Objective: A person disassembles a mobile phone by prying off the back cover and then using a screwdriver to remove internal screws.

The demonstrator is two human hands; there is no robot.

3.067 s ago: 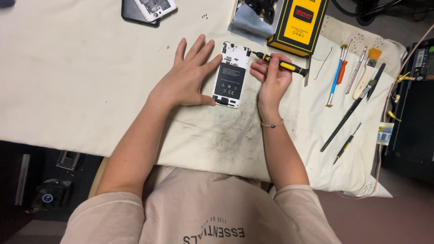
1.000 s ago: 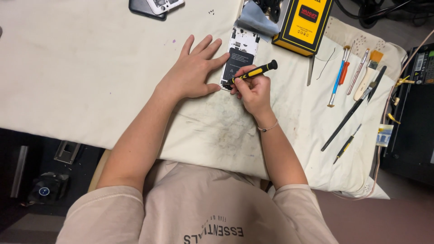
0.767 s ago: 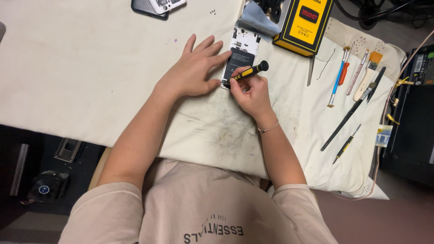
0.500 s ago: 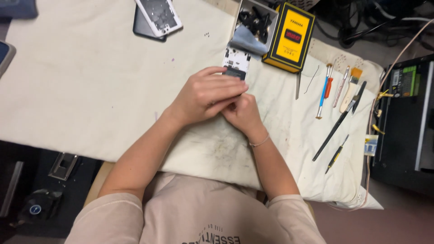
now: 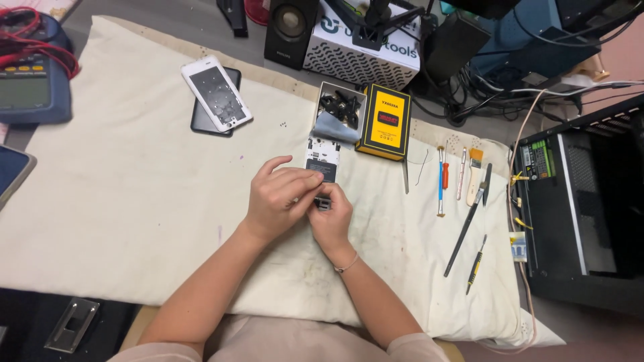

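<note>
Leftmost, a blue multimeter (image 5: 30,87) with red leads sits off the cloth at the upper left corner, and the corner of a dark tablet (image 5: 12,175) pokes in at the left edge below it. From there the cream cloth (image 5: 121,201) runs wide and bare toward the middle, its near edge hanging over the bench front. Higher up, a white phone (image 5: 217,94) lies tilted on top of a black phone (image 5: 201,121), well apart from the hands.

At centre the person's left hand (image 5: 276,201) and right hand (image 5: 330,216) meet, fingers curled in tight together around a small dark part (image 5: 323,202); what exactly each hand pinches cannot be told, as the fingers cover it. The opened phone body (image 5: 322,161), white frame with a dark battery, lies just beyond the fingertips, touching or nearly touching them. Directly behind it stand a small open box of black bits (image 5: 341,107) and a yellow tool case (image 5: 384,122), side by side, closing off the room ahead of the hands.

Right of the hands there is a free strip of cloth, then a row of tools: tweezers (image 5: 405,175), an orange-handled screwdriver (image 5: 441,181), a small brush (image 5: 475,175), a long black spudger (image 5: 466,228) and a yellow-marked screwdriver (image 5: 476,265). The cloth ends near a black equipment case (image 5: 580,201).
</note>
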